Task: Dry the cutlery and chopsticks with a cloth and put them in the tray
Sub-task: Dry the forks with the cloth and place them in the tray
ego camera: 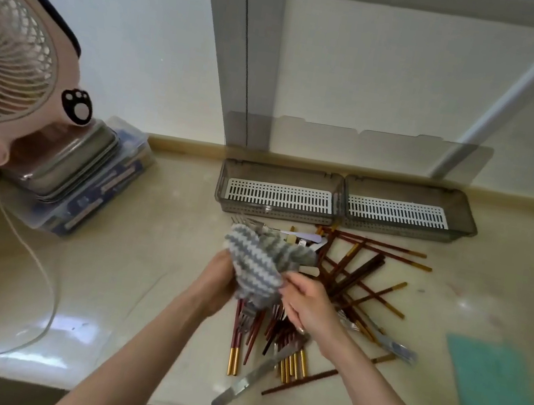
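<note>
1. The cloth [258, 265] is a grey-and-white striped knit thing, bunched up between both hands, just past 6 o'clock of the two trays.
2. The left hand [216, 286] is tucked under and around the cloth and grips it from the 9 o'clock side. Most of its fingers are buried in the fabric.
3. The right hand [310, 307] comes in from 3 o'clock, with its fingertips curled in tight and pinching the cloth's edge.
4. The chopsticks [354, 272] are dark red-brown with gold ends, scattered in a messy heap on the counter [150, 275] at 3 o'clock of the hands. Another bunch pokes out below the cloth toward 6 o'clock, and I can't tell if that bunch is held or just lying there.
5. The forks [247, 223] peek out at 12 o'clock of the cloth, and a flat steel utensil [249, 381] lies slanted near the counter's front edge.
6. The left tray [274, 212] and right tray [400, 230] are smoky plastic with white slotted inserts. They touch side by side at 12 o'clock of the pile, with no cutlery in them.
7. Writing: the fan [10, 53] at 10 o'clock only has a paw-print sticker [77, 106]. The plastic box [92, 204] beneath it has blue labels that are too blurry to read.
8. A green mat [500, 393] sits at 4 o'clock, and the fan's cable [50, 288] trails off toward 8 o'clock.
</note>
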The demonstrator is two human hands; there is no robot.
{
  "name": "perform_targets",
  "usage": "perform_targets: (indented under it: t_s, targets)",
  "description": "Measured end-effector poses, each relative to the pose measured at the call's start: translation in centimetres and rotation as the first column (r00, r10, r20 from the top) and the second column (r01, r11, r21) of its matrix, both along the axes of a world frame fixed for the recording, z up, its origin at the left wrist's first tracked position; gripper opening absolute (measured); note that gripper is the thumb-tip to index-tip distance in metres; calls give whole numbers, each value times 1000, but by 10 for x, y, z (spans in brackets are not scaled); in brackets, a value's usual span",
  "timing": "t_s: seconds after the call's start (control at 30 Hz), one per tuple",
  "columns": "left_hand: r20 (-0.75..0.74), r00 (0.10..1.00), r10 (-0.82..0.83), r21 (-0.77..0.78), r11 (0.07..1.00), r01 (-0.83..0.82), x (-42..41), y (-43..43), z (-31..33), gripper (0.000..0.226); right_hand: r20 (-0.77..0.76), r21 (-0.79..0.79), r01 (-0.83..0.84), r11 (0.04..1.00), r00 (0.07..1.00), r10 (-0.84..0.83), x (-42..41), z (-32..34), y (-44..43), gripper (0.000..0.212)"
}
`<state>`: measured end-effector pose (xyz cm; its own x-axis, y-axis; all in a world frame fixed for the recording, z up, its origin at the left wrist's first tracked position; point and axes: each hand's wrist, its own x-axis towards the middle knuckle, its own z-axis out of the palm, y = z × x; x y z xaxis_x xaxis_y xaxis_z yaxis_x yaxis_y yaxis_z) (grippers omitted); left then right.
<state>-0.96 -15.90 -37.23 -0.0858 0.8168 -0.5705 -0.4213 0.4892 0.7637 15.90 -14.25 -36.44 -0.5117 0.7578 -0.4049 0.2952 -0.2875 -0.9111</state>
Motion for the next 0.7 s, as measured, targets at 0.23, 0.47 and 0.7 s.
perform_targets:
  t_s: [0.23, 0.47, 0.7]
  targets:
    - [123, 945, 304, -22, 953, -303, 4, 1, -10, 25, -313, -285, -292, 913, 929, 199, 16, -10, -5, 31]
    - [45, 981, 187, -27, 982, -186, 36, -18, -5, 31, -318, -285, -41, 958, 947, -54, 1, -7, -10, 9]
    - [-196, 980, 44, 14, 999, -42, 41, -28, -7, 22, 96, -83, 256, 963, 964, -248, 2, -20, -11, 12]
